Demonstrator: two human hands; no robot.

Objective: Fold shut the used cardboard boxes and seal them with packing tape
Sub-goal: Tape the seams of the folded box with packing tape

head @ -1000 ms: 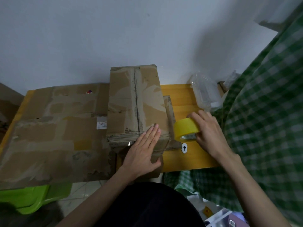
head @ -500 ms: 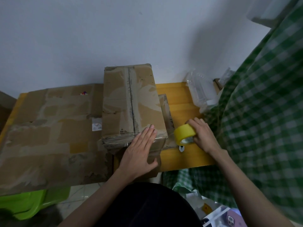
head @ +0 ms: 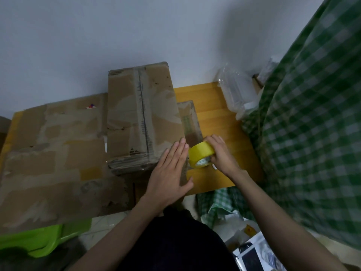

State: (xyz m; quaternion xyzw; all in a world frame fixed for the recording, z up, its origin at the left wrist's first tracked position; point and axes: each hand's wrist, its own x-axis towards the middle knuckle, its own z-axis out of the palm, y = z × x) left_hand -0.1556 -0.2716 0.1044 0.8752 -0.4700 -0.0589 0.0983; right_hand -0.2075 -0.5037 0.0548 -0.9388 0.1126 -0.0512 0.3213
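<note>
A tall worn cardboard box (head: 140, 118) stands on the yellow wooden table (head: 218, 118), its top flaps folded shut along a dark centre seam. My left hand (head: 168, 173) lies flat with straight fingers on the box's near right corner. Right beside that corner, my right hand (head: 220, 155) grips a yellow roll of packing tape (head: 200, 154), which sits against the box's right side. A wide flat cardboard box (head: 50, 153) with old tape marks lies to the left.
A clear plastic bag (head: 237, 92) sits at the table's back right. Green checked fabric (head: 312, 122) fills the right side. A lime green plastic stool (head: 39, 243) is below the flat box. Papers and packets (head: 250, 251) lie on the floor at the lower right.
My right hand has brought the tape roll leftward to the box's right side. My left hand has slid right toward the box's near right corner.
</note>
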